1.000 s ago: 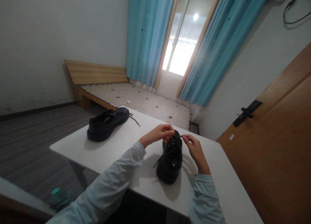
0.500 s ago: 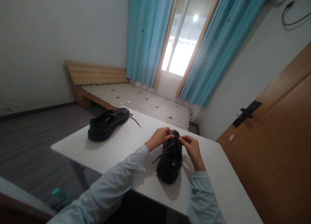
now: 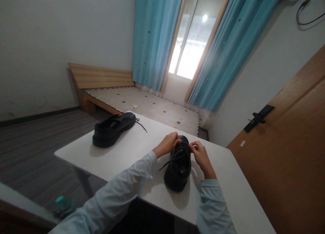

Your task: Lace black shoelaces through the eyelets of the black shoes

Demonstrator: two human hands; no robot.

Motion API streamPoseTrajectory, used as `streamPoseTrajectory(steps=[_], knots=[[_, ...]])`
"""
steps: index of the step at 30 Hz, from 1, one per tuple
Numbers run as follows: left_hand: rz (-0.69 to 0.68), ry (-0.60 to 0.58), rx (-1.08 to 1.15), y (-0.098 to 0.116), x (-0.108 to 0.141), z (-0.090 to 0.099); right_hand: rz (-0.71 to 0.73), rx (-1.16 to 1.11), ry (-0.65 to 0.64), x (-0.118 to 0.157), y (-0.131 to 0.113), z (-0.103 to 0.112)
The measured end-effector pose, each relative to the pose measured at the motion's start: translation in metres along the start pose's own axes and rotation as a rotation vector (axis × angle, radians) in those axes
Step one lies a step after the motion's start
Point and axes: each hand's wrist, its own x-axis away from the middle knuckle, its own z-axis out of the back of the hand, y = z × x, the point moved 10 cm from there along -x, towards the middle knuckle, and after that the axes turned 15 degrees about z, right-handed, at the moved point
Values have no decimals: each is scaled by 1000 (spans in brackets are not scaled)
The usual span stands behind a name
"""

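A black lace-up shoe stands on the white table, its toe pointing away from me and its heel toward me. My left hand is closed at the left side of the lacing near the toe. On the right side of the same lacing, my right hand has thumb and finger pinched together. What either pinch holds is too small to make out. One loose lace end hangs out to the left of the shoe. Another black shoe rests at the table's far left, its lace trailing to the right.
Behind the table is a bed with a small white object on it. A wooden door with a black handle is on the right. On the floor at lower left lies something with a green top.
My right hand's fingers have shifted slightly to the right, a little away from the lacing. My left hand and both shoes look nearly the same.
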Motion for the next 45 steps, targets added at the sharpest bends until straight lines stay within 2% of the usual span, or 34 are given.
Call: streamPoseTrajectory(steps=[6,13,23,28,31,34,39,45], knots=[[73,-32,44,-8,1,0,-4,-12,72,2,8,6],[167,-68,3,-16,0,-2,-110,-55,79,6,21,8],[197,-88,-119,-22,1,-6,-174,-79,61,11,32,6],[142,-36,-150,-20,0,-6,-172,-73,27,11,28,3],[89,28,-98,-16,-1,-1,-173,-75,22,10,25,5],[-4,76,-11,-6,1,7,-101,-32,50,6,13,11],[-187,-5,66,14,8,6,29,13,6,1,-12,10],[-211,-62,73,22,12,6,76,48,-76,2,-26,7]])
